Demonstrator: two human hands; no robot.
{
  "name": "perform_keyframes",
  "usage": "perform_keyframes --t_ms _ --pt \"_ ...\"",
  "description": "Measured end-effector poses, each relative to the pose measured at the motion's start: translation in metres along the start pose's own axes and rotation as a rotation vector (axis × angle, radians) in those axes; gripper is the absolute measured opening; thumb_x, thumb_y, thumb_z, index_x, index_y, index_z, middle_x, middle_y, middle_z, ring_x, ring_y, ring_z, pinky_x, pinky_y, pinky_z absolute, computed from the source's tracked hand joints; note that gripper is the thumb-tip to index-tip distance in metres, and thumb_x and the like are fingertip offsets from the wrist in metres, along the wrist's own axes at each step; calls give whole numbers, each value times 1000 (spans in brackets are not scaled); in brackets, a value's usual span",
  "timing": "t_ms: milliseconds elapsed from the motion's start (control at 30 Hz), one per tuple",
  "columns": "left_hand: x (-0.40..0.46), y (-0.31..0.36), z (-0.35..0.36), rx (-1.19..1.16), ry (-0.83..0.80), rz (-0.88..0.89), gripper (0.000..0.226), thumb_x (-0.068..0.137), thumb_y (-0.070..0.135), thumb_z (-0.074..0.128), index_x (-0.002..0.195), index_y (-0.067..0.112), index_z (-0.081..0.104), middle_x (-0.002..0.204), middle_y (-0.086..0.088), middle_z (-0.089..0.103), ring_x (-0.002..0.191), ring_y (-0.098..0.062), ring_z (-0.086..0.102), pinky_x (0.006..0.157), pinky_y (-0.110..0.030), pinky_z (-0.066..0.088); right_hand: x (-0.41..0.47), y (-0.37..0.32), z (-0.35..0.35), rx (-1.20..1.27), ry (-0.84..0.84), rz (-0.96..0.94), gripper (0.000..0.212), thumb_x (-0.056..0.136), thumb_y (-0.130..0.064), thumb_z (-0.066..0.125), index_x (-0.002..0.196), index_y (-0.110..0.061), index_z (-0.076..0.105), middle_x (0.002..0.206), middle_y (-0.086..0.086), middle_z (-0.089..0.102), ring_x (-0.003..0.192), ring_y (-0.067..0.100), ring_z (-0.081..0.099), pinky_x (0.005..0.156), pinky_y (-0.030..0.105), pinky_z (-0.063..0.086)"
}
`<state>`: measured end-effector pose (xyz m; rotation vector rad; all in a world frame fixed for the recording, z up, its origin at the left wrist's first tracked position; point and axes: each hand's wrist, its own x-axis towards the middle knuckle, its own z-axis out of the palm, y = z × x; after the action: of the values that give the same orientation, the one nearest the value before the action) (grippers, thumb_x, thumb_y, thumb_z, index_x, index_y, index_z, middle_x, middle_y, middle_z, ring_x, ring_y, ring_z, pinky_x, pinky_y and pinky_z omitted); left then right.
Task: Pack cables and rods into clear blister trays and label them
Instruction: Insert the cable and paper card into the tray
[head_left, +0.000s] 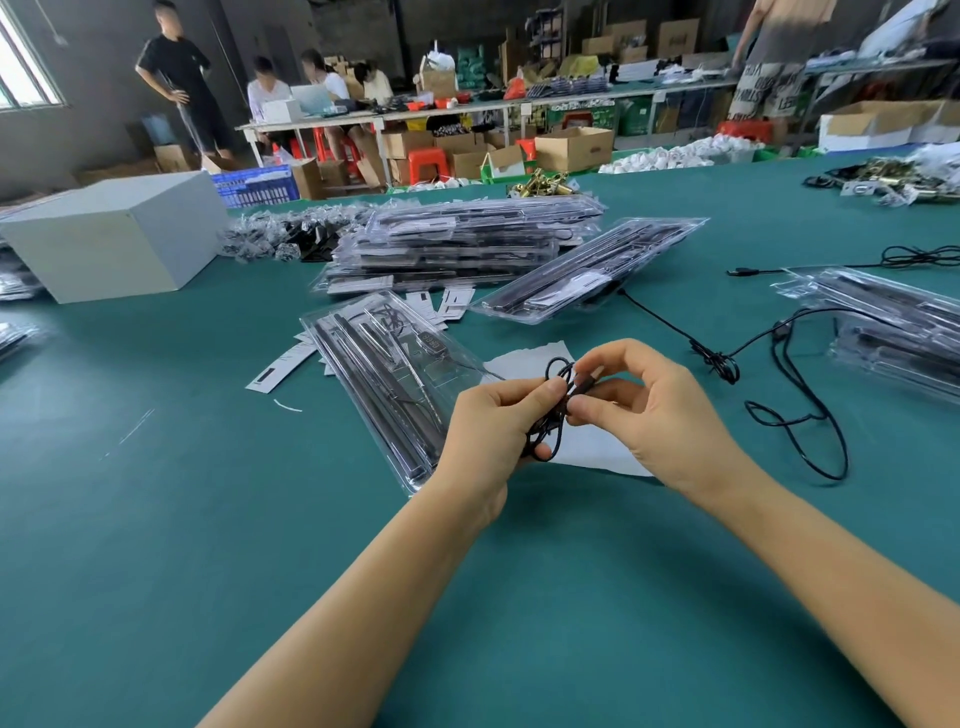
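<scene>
Both hands meet over a white sheet of paper (587, 447) on the green table (208, 545). The left hand (493, 421) is curled around a small bundle of thin black cable (553, 410), with its fingers wrapped over the loops. The right hand (649, 410) pinches the top of the same bundle between thumb and first finger, and its other fingers arch above it. A loop of the cable sticks up between the 2 hands.

Just left of the paper lies an open clear blister tray (384, 379). Long dark rods (363, 384) lie side by side in it, and a little black part with a thin wire sits near its far end. White labels (283, 364) lie on the table next to that tray, on the side away from the paper.

Behind the paper, farther away, is a big pile of packed trays (457, 244), and 1 more packed tray (587, 275) leans against it. A loose black cable (795, 410) curls on the table to the right of the paper. More packed trays (893, 327) sit past that cable. A grey box (114, 239) stands far to the left of the pile.
</scene>
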<state>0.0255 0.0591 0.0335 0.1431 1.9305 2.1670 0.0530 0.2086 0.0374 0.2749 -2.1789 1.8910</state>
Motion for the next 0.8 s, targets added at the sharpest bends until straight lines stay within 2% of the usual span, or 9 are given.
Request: perform_keyframes --t_ms 133,267,333,400,467,567,667,733,800 --pt "0 1 1 1 34 -32 16 85 24 72 86 9 75 72 -4 66 61 -8 58 45 -17 42 0 4 4 -80 52 -68 28 79 2 73 97 -13 56 88 -1 64 72 19 67 73 23 54" --pt "1 2 -1 -42 80 -49 20 84 20 73 72 10 62 66 -7 67 64 -19 58 41 -17 40 2 7 4 -277 98 -154 27 77 -9 78 92 -19 57 100 -2 55 79 9 61 72 23 50" --pt "1 3 0 -49 53 -45 22 85 20 72 68 11 63 65 -8 66 59 -17 55 42 -16 40 3 8 1 -338 82 -160 26 79 -16 76 92 -23 55 114 -6 49 92 9 59 77 22 48" --pt "0 3 -1 -32 20 -38 23 87 23 70 67 10 66 65 -8 65 50 -11 51 44 -15 41 5 11 -2 -294 -2 -118 24 84 -16 70 94 -20 49 125 -8 51 103 9 59 89 25 49" --pt "-1 3 -1 -16 -25 -26 24 89 23 67 69 10 70 67 -8 65 48 -10 47 50 -15 44 4 12 -2 -145 -76 -45 23 88 -9 64 92 -16 42 118 2 61 98 17 64 94 37 50" --pt "-4 4 -3 -14 -98 1 20 92 15 62 76 9 74 78 -10 65 67 -15 53 60 -16 45 4 14 -3 -122 -29 -32 26 88 -9 65 88 -18 41 100 12 65 89 27 67 89 48 51" --pt "-6 6 -2 49 -167 43 30 93 4 57 81 21 78 87 -9 67 83 -16 55 69 -18 45 3 15 -3 -131 64 -51 29 86 -7 68 85 -20 41 94 -2 64 89 28 66 86 46 53" --pt "-8 6 -1 163 -167 108 35 93 3 55 84 29 78 85 -5 68 81 -13 56 72 -20 45 3 15 -3 -140 100 -49 30 85 -8 69 83 -20 42 88 -15 64 87 24 68 84 41 54" --pt "-9 6 0 356 -134 200 30 94 9 54 89 29 76 78 -6 64 75 -10 52 71 -24 43 3 16 -4 -132 121 -43 29 83 -10 72 84 -18 44 84 -18 66 80 21 68 79 36 55"
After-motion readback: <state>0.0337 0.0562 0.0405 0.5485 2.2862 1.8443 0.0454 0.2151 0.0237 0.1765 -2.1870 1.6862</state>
